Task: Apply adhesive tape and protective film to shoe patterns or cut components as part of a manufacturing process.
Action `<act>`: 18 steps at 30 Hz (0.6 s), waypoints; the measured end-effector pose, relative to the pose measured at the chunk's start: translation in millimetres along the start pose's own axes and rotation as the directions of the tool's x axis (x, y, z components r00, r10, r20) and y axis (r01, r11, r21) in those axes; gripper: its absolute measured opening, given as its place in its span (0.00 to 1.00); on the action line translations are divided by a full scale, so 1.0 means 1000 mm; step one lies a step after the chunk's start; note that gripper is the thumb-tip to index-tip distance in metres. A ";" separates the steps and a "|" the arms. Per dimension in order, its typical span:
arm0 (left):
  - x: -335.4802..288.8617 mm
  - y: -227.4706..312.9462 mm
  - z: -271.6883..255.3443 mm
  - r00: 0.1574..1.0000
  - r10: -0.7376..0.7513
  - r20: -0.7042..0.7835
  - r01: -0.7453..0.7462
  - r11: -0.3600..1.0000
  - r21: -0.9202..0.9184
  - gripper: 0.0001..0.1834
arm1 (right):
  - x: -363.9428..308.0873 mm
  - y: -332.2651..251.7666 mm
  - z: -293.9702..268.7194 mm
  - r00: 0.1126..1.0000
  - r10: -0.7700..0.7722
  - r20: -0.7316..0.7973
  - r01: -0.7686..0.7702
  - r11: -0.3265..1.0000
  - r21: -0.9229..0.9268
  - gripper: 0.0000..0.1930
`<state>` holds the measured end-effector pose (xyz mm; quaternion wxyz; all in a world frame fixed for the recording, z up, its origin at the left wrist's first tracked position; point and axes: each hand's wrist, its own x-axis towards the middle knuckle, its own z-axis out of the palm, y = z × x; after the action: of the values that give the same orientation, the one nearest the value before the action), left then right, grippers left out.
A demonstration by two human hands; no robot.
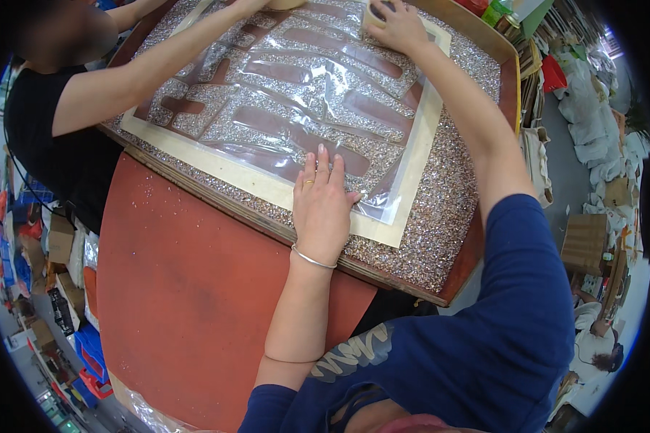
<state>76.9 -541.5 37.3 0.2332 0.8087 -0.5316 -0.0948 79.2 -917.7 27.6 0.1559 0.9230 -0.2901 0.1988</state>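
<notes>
My left hand [322, 209] lies flat with fingers stretched on the near edge of a clear plastic sheet [325, 86]. Under the plastic is a stencil-like sheet with a cream border [256, 182]; glittering chips fill some of its shapes and reddish-brown areas show in others. At the far right edge of the sheet, my right hand [397, 27] grips a tan tape roll [373, 20], pressing it on the plastic's border. Loose, sparkling chips [448, 209] surround the sheet inside a wooden-rimmed tray [509, 86].
A co-worker's arm [144, 72] reaches over the sheet from the left, the hand near another tan round object [286, 3]. A red-topped table [195, 289] stands in front of the tray. Cardboard boxes [583, 242] and plastic bags [588, 115] lie along the right side.
</notes>
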 end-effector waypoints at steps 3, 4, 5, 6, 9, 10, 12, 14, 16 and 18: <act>-0.001 -0.004 0.003 1.000 0.007 -0.009 -0.007 1.000 -0.013 0.32 | -0.051 -0.026 -0.034 0.966 -0.243 -0.084 0.257 0.925 0.278 0.32; -0.002 -0.006 -0.001 1.000 -0.001 -0.007 0.001 1.000 -0.009 0.32 | -0.076 -0.042 -0.056 0.939 -0.329 -0.100 0.340 0.846 0.412 0.31; -0.001 -0.004 -0.004 1.000 -0.020 0.016 0.020 1.000 0.009 0.33 | -0.100 -0.058 -0.083 0.886 -0.444 -0.133 0.447 0.746 0.494 0.31; -0.001 -0.001 -0.006 0.998 -0.041 0.040 0.039 0.999 0.030 0.33 | -0.126 -0.073 -0.108 0.819 -0.546 -0.177 0.538 0.623 0.568 0.32; -0.001 -0.001 -0.004 1.000 0.007 -0.022 -0.007 1.000 -0.021 0.31 | -0.162 -0.078 -0.144 0.770 -0.635 -0.064 0.519 0.565 0.642 0.37; 0.001 -0.004 -0.005 1.000 0.005 -0.023 -0.006 1.000 -0.022 0.31 | -0.161 -0.075 -0.144 0.771 -0.635 -0.050 0.520 0.583 0.625 0.38; 0.005 -0.014 -0.010 0.986 -0.154 -0.059 0.108 0.873 -0.476 0.23 | -0.163 -0.076 -0.146 0.769 -0.638 -0.037 0.523 0.595 0.610 0.39; 0.004 -0.030 -0.019 0.978 -0.195 -0.070 0.176 0.961 -0.212 0.21 | -0.166 -0.080 -0.149 0.775 -0.632 -0.017 0.529 0.633 0.566 0.40; 0.001 -0.037 -0.016 0.979 -0.168 -0.117 0.184 0.974 0.135 0.18 | -0.162 -0.095 -0.144 0.762 -0.644 -0.065 0.572 0.624 0.533 0.39; 0.004 -0.034 -0.022 0.981 -0.175 -0.077 0.187 0.966 0.181 0.18 | -0.145 -0.115 -0.138 0.763 -0.636 -0.117 0.608 0.646 0.461 0.34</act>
<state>115.2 -528.1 40.8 0.1626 0.8747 -0.4548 -0.0407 0.6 -703.7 61.4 -0.0234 0.9800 0.0976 0.1717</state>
